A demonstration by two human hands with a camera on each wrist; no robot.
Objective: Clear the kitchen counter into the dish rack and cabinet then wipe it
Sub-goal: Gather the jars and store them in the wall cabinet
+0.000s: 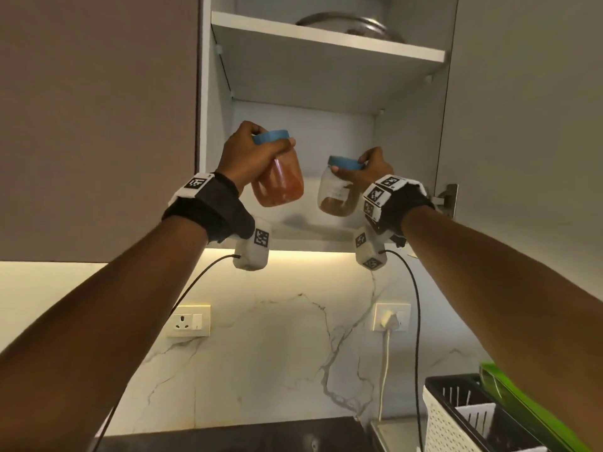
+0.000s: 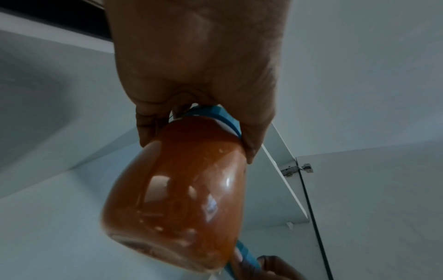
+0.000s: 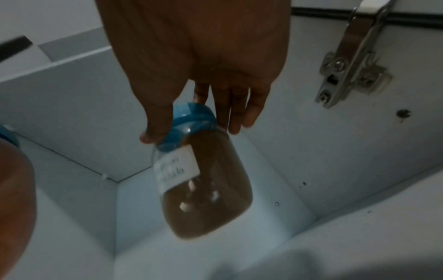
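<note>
Fingers [image 2: 148, 128] of the left hand [image 1: 251, 154] curl around the neck and blue lid of an orange-red spice jar [image 1: 279, 182], thumb on one side and the rest on the other, so the jar hangs below the palm with its base tilted toward the camera. The right hand [image 1: 368, 171] does the same with a labelled brown spice jar [image 1: 336, 194]: its fingertips [image 3: 237, 123] clamp the blue lid's rim from above, and the body dangles beneath, leaning a little.

Largest first, the open wall cabinet [image 1: 326, 73] frames both jars. Its door stands swung aside on a steel hinge [image 3: 347, 62], which is presumably why both arms can go in together. The bottom shelf [image 1: 313, 234] lies under the jars and looks bare where they hover; neither jar touches it yet. A steel pot lid [image 1: 342, 26] sits on the upper shelf [image 1: 326, 37].

Gripping at the lid leaves each jar's base free, which suits setting it down flat, and carrying one in each hand probably saves a trip from the counter. The two jars sit side by side, near but apart.

Lower right, the white dish rack [image 1: 456, 422] stands beside a green board [image 1: 509, 389], well away from the hands. A white plug [image 1: 390, 319] sits in a wall socket below.
</note>
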